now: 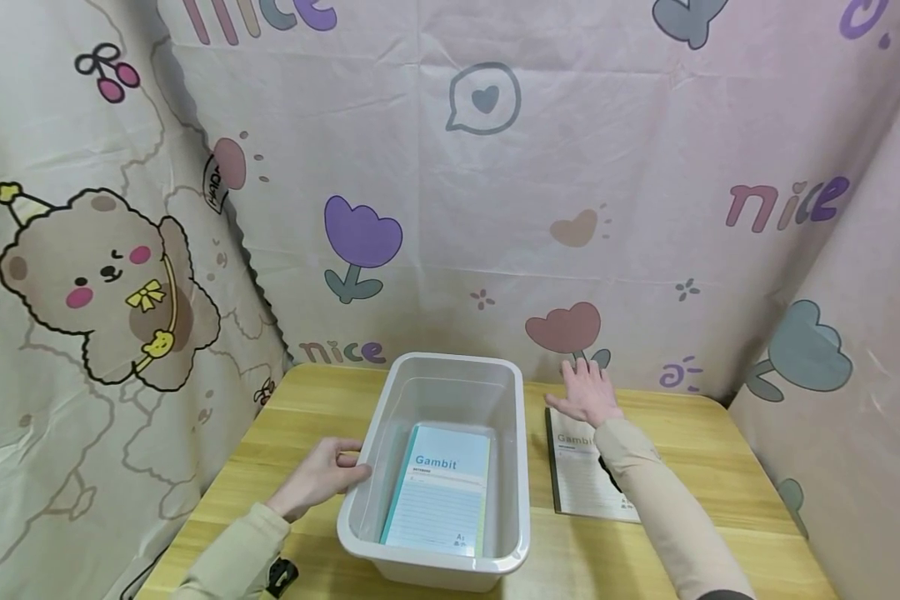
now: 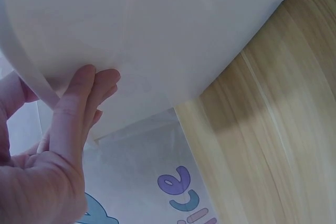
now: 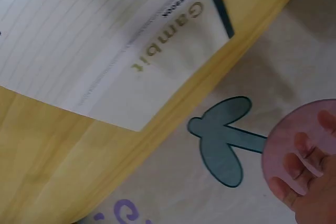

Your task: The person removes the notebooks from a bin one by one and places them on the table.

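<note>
Beige sleeves (image 1: 675,517) cover both my forearms. With my left hand (image 1: 322,473) I pinch the near-side rim of a pale plastic bin (image 1: 450,577), thumb inside and fingers against the outer wall. Just right of that hand, a blue-and-white notebook (image 1: 442,492) lies flat on the bin's floor. My right hand (image 1: 588,393) holds nothing, its fingers spread, raised by the far edge of a white notebook (image 1: 581,479). That one rests on the wooden table (image 1: 720,450) below my right wrist. Beyond both hands hangs a patterned cloth (image 1: 450,250).
</note>
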Tool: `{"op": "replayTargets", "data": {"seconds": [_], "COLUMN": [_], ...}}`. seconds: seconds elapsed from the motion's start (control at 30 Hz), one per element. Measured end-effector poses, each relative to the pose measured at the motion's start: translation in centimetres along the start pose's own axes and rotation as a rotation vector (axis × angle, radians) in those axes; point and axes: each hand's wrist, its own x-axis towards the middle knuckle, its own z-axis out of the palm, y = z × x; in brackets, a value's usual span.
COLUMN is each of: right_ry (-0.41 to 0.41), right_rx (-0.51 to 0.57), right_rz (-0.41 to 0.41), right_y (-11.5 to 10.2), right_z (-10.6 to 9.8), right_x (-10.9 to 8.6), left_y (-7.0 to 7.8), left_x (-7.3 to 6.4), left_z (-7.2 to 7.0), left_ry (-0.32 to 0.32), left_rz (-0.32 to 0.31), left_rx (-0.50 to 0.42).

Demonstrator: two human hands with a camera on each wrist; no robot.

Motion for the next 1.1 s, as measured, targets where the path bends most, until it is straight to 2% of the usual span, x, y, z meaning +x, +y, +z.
{"op": "replayTargets", "data": {"seconds": [0.4, 0.63, 0.87, 1.1], "right_ry": [0.0, 0.004, -0.057, -0.091], "right_rx": [0.054, 0.04, -0.025, -0.08], "right_rz": [0.017, -0.006, -0.03, -0.091], "right_y": [-3.2, -5.9, -9.5, -13.7], "right_z": [-4.2, -6.3, -8.5, -9.4], "right_x": [1.0, 1.6, 2.5, 3.4], "left_y": [0.4, 0.3, 0.3, 0.4], "left_x": [-0.1, -0.1, -0.1, -0.2], "left_z": [0.2, 0.2, 0.2, 0.4], "left_ry": [0.015, 0.017, 0.013, 0.025], "left_rz": [-0.007, -0.01, -0.016, -0.025], "left_rx": [0.012, 0.019, 0.013, 0.016]}}
